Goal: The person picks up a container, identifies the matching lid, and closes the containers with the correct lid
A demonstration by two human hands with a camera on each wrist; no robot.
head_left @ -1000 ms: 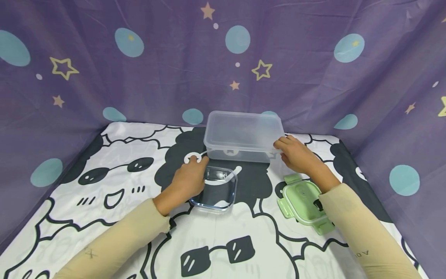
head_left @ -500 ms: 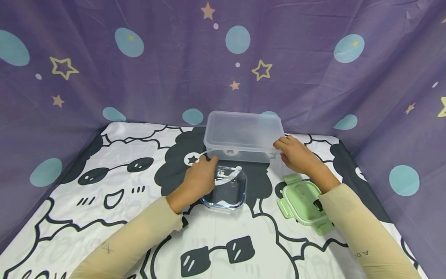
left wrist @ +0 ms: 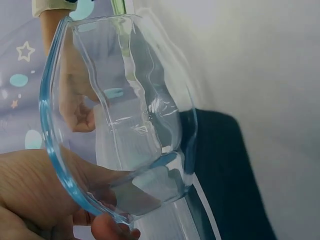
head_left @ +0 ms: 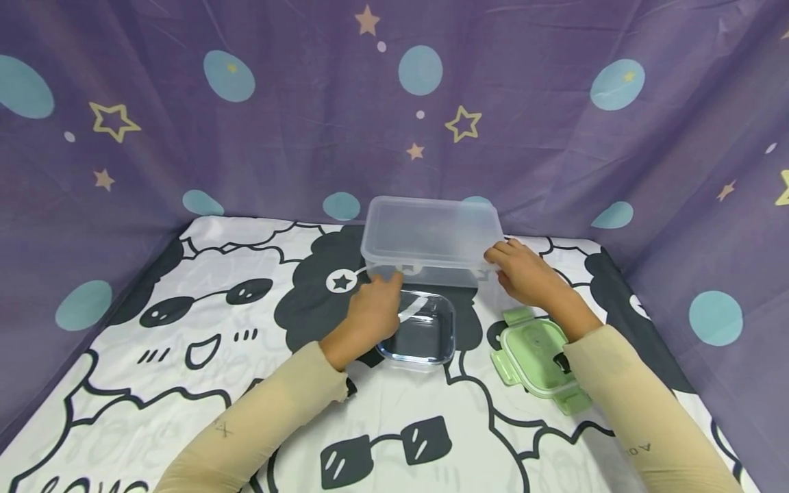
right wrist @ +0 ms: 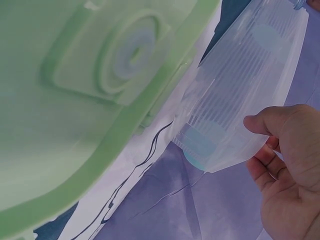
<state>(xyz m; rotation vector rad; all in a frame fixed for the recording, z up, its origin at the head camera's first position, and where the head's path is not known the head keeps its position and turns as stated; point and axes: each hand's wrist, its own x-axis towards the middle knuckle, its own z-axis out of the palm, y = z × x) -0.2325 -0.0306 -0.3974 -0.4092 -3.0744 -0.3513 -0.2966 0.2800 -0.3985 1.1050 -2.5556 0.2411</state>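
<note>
In the head view, the left hand (head_left: 372,311) grips the left side of a square clear-glass food container (head_left: 425,334), covering part of that wall. The container is near the middle of the printed tablecloth (head_left: 234,370), over a dark patch of the pattern. Just behind it stands a rectangular translucent plastic storage box (head_left: 431,233), close to the purple star-and-dot curtain (head_left: 296,123); whether glass and plastic touch is hard to judge from here. The right hand (head_left: 520,274) holds the box at its front right corner. To the right of the glass lies a green snap-lock lid (head_left: 535,356), tabs spread outward, with the right sleeve (head_left: 641,411) crossing over its right edge.

In the left wrist view, the left hand's thumb and fingers clasp the glass container at its blue-tinted rim. The container takes up the middle of the view, so the right hand and the plastic box show partly through its walls.

In the right wrist view, the green lid looms large at the left, blocking much of the scene. Beyond it, the right hand pinches the box's edge between thumb and curled fingers, the purple curtain lying behind.
</note>
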